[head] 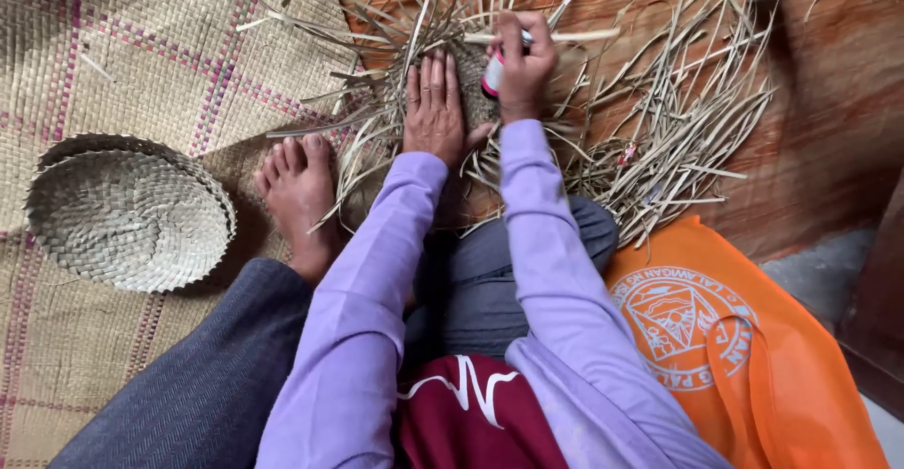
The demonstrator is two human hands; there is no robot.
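My left hand (434,106) lies flat, fingers together, pressing down on a small woven piece (471,92) at the middle of a spread of loose dry straw strips (650,139). My right hand (523,59) is closed around a small white and pink tool (492,73) and also pinches a pale strip (574,35) that runs off to the right. The woven centre is mostly hidden under both hands. My bare left foot (299,196) rests on the strips at the left edge of the work.
A finished shallow woven basket (127,215) sits on the plaid straw mat (122,45) at the left. An orange cloth bag (725,337) lies at the right beside my knee. Bare reddish floor (829,102) lies beyond the strips.
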